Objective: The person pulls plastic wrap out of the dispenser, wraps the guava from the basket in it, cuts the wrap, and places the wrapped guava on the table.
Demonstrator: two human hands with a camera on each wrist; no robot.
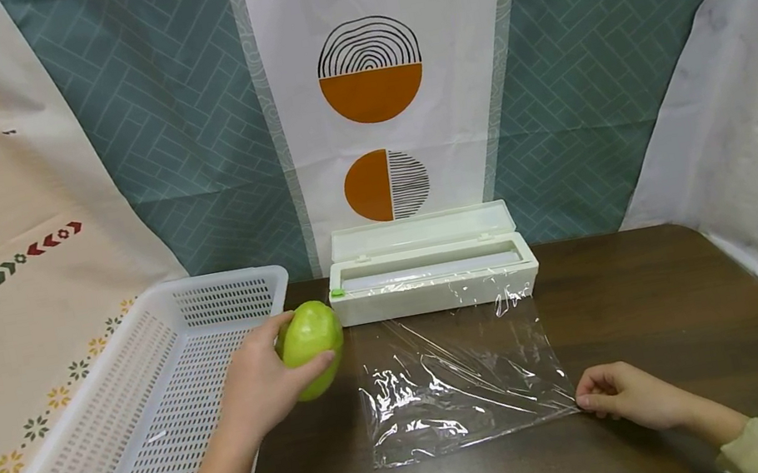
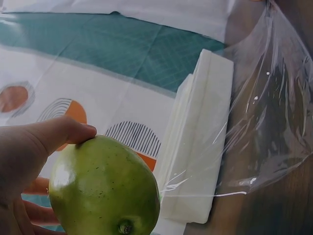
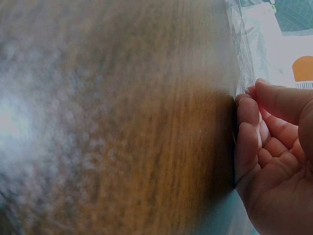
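A smooth green mango [image 1: 315, 347] is held in my left hand [image 1: 263, 379], thumb on one side and fingers on the other. In the left wrist view the mango [image 2: 105, 188] shows small dark specks and its stem end. My right hand [image 1: 628, 395] pinches the near right corner of a clear sheet of plastic wrap [image 1: 460, 391] between thumb and fingertips. That sheet runs out from a white wrap dispenser [image 1: 435, 294] and lies wrinkled over the table. The dispenser's lid [image 1: 421, 231] stands raised at the back. In the right wrist view the right hand [image 3: 274, 147] is close to the tabletop.
A white slotted basket [image 1: 174, 391] stands at the left, beneath and beside the left forearm, with a small white piece [image 1: 156, 436] in it. The dark wooden table [image 1: 627, 303] ends at hanging patterned cloths [image 1: 191, 117]. A green slider [image 1: 337, 292] sits on the dispenser's left end.
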